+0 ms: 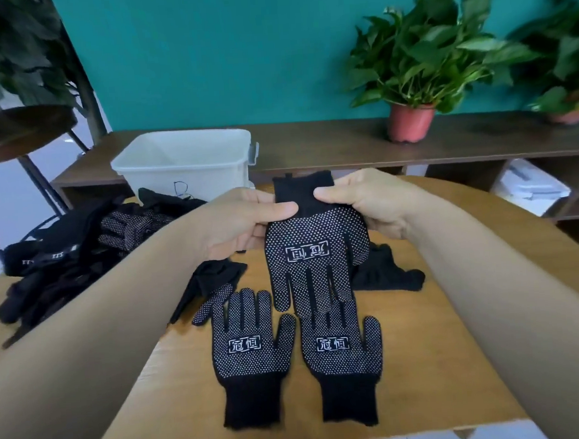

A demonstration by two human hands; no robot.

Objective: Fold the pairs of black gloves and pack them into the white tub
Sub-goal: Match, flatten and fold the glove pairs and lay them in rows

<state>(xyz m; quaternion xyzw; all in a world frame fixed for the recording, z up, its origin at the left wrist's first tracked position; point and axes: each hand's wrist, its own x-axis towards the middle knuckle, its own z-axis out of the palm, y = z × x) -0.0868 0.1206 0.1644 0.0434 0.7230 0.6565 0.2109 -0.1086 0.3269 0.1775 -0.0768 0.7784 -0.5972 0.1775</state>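
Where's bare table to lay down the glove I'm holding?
Bare table lies right of the right flat glove, nearer than the crumpled glove; another strip runs left of the left flat glove. Crowded: the glove pile at far left and the middle under the held glove.

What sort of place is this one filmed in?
Likely a home or small office room, not a factory: a teal wall, potted plants on a low wooden shelf unit, and a wooden table with a pile of black gloves by a white tub.
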